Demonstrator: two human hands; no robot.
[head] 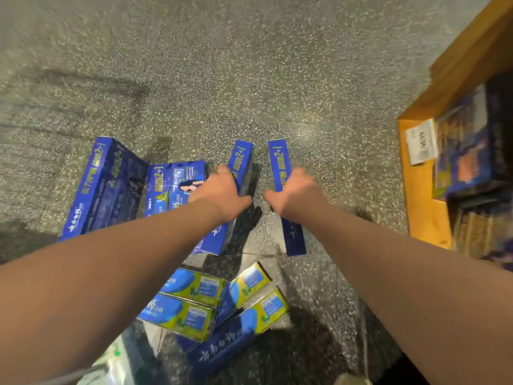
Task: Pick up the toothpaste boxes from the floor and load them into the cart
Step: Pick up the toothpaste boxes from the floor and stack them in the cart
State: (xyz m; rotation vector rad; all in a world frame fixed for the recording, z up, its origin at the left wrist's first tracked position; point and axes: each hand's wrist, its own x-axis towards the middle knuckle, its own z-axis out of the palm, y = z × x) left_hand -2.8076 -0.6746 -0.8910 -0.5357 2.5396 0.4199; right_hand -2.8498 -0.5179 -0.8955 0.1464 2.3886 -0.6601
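The person bends over the speckled floor (249,65) with both bare arms stretched down. The left hand (222,190) is curled around the top edge of a long blue toothpaste box (244,157). The right hand (295,191) grips a second blue box (277,159) in the same way. These two boxes stand on their narrow sides, next to each other with a gap between them, well to the left of the orange wooden frame (422,207). I cannot tell if they touch the floor.

Still farther left of the frame there is a large blue box (102,190), and a shorter blue box (175,187) is just beside it. A pile of blue-and-green boxes (191,304) lies left of the frame too, closer to the person. Inside the frame there are dark blue packs (466,151), and a white label (420,141) sits on its edge.
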